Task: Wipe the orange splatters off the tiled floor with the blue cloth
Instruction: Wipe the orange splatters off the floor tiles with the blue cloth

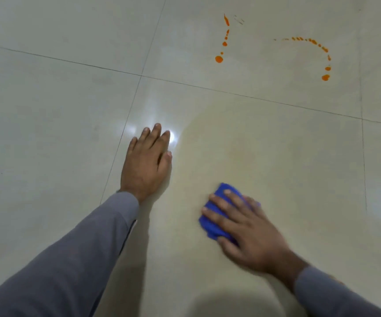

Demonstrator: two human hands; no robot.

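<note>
The right hand (249,227) presses flat on the blue cloth (214,216), fingers spread and nearly straight across it, the grip wide; the cloth is bunched into a thick, bright pad on the tiled floor (47,110). The left hand (147,163) rests flat on the floor, fingers straight. Orange splatters (219,58) lie well beyond both hands in two dotted trails.

Long grey sleeves cover both arms: the left sleeve (70,255) and right sleeve (329,296) end at the wrists, hands bare.
</note>
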